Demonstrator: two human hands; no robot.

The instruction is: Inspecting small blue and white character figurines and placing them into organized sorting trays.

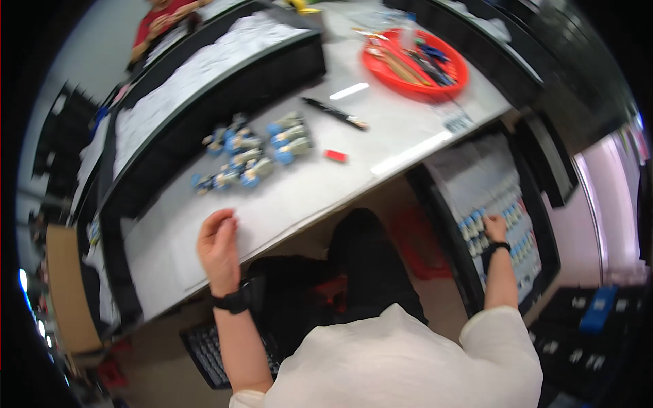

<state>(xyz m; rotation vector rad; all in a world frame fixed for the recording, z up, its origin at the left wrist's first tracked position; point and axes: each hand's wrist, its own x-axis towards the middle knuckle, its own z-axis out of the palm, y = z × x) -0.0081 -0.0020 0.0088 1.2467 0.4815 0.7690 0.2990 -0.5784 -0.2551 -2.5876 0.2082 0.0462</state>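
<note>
Across the middle runs a pale worktable (pixel 381 146), its far right holding a red round tray (pixel 416 62) of tools, with a black pen (pixel 335 113) and a small red block (pixel 335 156) nearer. Left of centre lies a cluster of blue-and-white small parts (pixel 253 151). Low on the right, a black crate (pixel 493 217) holds rows of similar parts. The left hand (pixel 219 246) rests loosely curled and empty on the table's near edge. The right hand (pixel 494 228) reaches down into the crate, fingers seemingly pinching one part, though blur hides the grip.
</note>
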